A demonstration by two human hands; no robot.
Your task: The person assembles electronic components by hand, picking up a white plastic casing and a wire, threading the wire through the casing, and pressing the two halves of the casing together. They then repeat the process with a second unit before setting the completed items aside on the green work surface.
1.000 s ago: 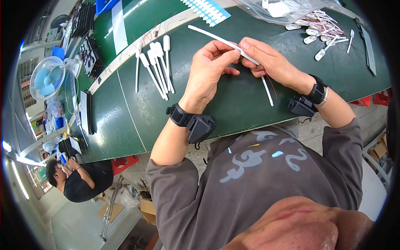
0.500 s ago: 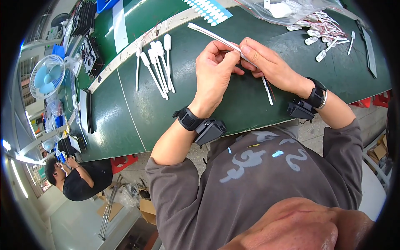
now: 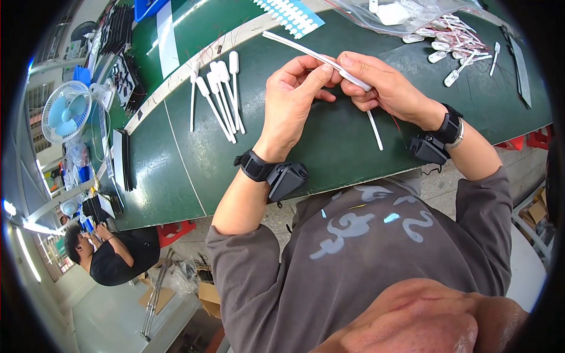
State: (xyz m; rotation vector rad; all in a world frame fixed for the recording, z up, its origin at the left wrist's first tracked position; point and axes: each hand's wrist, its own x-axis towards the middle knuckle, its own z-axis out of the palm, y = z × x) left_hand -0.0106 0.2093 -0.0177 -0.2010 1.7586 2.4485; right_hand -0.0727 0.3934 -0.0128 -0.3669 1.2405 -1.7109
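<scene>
Both my hands are raised over the green table, pinching a long thin white strip [image 3: 294, 45] that slants from upper left to lower right. My left hand [image 3: 289, 100] has thumb and fingers closed around its middle. My right hand [image 3: 393, 87] grips its thicker white end [image 3: 356, 80], partly hidden by the fingers. From beneath the right hand comes a slim white stick [image 3: 375, 132] with a thin red wire [image 3: 397, 124] beside it; whether that hand holds them I cannot tell. Left of my hands lie several white paddle-ended sticks [image 3: 215, 97], roughly side by side.
At the far right, white paddle-ended pieces with red wires [image 3: 456, 44] are heaped by a clear plastic bag [image 3: 406, 17]. A blue sheet of white tabs [image 3: 294, 19] lies at the back. A dark flat bar [image 3: 518, 70] rests rightmost. Another person [image 3: 118, 253] sits at left, near a fan [image 3: 66, 117].
My left hand has shifted slightly left. My right hand's fingers have curled more under the strip, whose thick end now shows between the hands.
</scene>
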